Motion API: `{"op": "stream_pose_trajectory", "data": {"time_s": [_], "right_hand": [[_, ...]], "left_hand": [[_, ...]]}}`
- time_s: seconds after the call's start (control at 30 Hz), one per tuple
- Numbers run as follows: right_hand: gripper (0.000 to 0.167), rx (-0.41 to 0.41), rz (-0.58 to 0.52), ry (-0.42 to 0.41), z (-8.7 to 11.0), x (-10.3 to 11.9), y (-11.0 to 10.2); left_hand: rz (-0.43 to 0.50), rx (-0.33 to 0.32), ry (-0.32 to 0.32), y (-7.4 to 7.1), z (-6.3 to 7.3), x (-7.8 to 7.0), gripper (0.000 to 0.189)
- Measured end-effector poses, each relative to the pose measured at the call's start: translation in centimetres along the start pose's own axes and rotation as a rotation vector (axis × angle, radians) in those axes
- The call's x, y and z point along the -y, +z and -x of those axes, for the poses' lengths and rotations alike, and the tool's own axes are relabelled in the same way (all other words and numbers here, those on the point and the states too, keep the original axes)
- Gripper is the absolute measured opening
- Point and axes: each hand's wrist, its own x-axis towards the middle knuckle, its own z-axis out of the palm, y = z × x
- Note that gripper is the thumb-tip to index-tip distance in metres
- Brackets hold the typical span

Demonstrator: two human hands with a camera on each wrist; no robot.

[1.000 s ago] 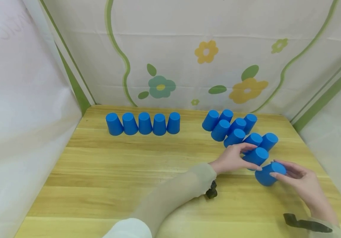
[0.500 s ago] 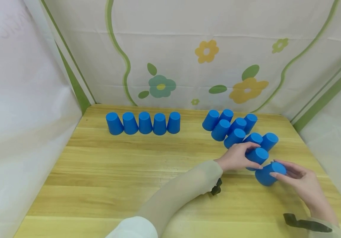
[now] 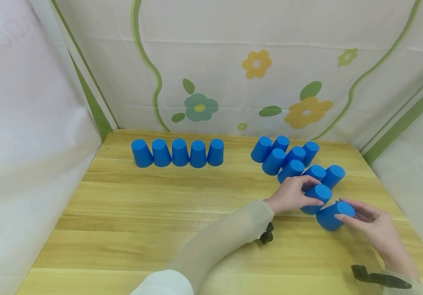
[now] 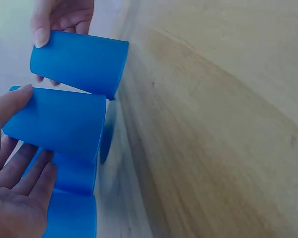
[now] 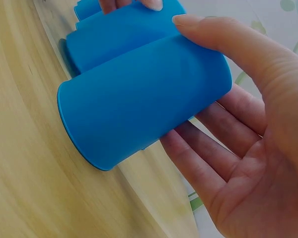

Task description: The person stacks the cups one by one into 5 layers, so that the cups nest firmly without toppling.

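Observation:
My left hand (image 3: 290, 194) holds an upside-down blue cup (image 3: 314, 205) between thumb and fingers. In the left wrist view its thumb (image 4: 15, 101) lies on one side of that cup and the fingers on the other. Whether this cup's rim touches the table is hard to tell. Right beside it, my right hand (image 3: 375, 223) grips the nearest blue cup (image 3: 329, 219), also mouth down, around its narrow end. The right wrist view shows this cup (image 5: 144, 99) close up, with the left hand's cup (image 5: 114, 42) just behind it.
Several more upturned blue cups (image 3: 290, 170) run in staggered lines from the left hand to the back right. Another row of blue cups (image 3: 180, 153) stands at the back left of the wooden table (image 3: 130, 217). A flowered white cloth (image 3: 226, 82) hangs behind the table.
The left hand first shifts slightly right around its cup, then draws the cup a little nearer and to the left. The right hand and its cup have stayed in place.

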Motion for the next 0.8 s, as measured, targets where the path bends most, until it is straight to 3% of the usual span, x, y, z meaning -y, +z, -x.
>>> {"op": "stream_pose_trajectory", "data": {"time_s": [0.43,0.8], "right_hand": [[0.058,-0.018,-0.04,-0.047,-0.2,-0.5,0.2],[0.06,0.002,-0.04,-0.026,-0.2,-0.6,0.1]], "left_hand": [[0.088,-0.051,0.111,-3.9,1.5,0.3,0.053],[0.132,-0.181,0.233,-8.4,3.1,1.7,0.052]]}}
